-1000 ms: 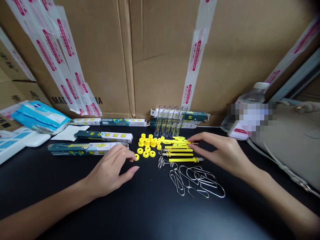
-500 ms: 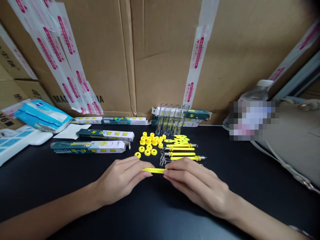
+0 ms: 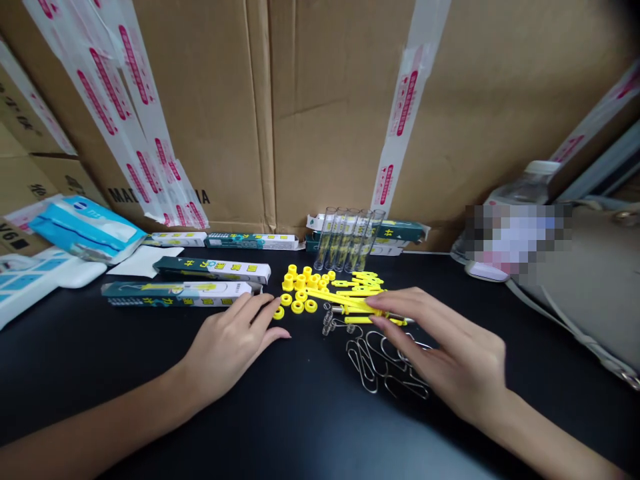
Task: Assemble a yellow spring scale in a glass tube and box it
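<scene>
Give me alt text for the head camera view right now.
A right hand holds a yellow strip above a dark table; the left hand is beside yellow rings. Clear tubes stand behind, near metal hooks.

The right hand pinches a yellow rod above the metal hooks on the black table.

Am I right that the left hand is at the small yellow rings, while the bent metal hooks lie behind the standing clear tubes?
Not quite: the head view shows the bent metal hooks lying well in front of the standing clear tubes, not behind them. The left hand is indeed at the small yellow rings.
</scene>
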A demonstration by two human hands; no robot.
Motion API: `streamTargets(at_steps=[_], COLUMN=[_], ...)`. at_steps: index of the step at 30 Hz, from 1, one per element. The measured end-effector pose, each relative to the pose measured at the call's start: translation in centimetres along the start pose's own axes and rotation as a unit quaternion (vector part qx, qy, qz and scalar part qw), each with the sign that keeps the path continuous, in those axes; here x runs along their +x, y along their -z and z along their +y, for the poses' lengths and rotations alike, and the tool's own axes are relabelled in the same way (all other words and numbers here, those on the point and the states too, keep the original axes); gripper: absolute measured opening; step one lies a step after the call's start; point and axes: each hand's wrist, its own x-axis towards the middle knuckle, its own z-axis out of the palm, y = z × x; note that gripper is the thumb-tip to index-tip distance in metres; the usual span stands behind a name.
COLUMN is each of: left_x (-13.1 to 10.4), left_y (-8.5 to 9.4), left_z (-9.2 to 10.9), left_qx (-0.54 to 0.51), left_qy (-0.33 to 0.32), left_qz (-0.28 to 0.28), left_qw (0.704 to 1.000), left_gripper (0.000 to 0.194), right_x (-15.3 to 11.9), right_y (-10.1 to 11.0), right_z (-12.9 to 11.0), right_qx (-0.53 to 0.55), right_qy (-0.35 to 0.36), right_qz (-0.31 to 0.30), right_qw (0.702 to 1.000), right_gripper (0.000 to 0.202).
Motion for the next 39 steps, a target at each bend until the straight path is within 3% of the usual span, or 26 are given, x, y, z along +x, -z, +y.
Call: streamTargets(at_steps=[8, 15, 19, 25, 28, 39], left_x=[-0.2, -0.1, 0.6, 0.9, 0.9, 1.1], left_y=[0.1, -0.1, 0.2, 0.8, 0.9, 1.2], left_z=[0.1, 0.7, 1.3, 2.0, 2.0, 1.7], left_qx=[-0.145, -0.312, -0.374, -0.537, -0.557, -0.5], left_qy=[0.042, 0.155, 0.19, 0.294, 0.333, 0.36], left_qz=[-0.023, 0.01, -0.003, -0.069, -0.091, -0.066], left_qw=[0.988, 0.937, 0.908, 0.788, 0.756, 0.785], left_gripper=[0.018, 0.017, 0.018, 0.026, 0.03, 0.027], right_x=[-0.8, -0.3, -0.5, -0.9, -1.1, -1.5], right_y=[-0.5, -0.2, -0.2, -0.7, -0.8, -0.9], right_z=[-0.6, -1.0, -1.5, -1.9, -1.9, -1.8], right_qx=[0.069, 0.058, 0.054, 0.054, 0.03, 0.004], right_qy=[-0.079, -0.061, -0.057, -0.034, -0.018, 0.014], right_qz=[-0.033, -0.031, -0.035, -0.067, -0.079, -0.09], right_qw=[0.994, 0.996, 0.996, 0.996, 0.996, 0.996], right_gripper=[0.02, 0.022, 0.022, 0.025, 0.027, 0.027])
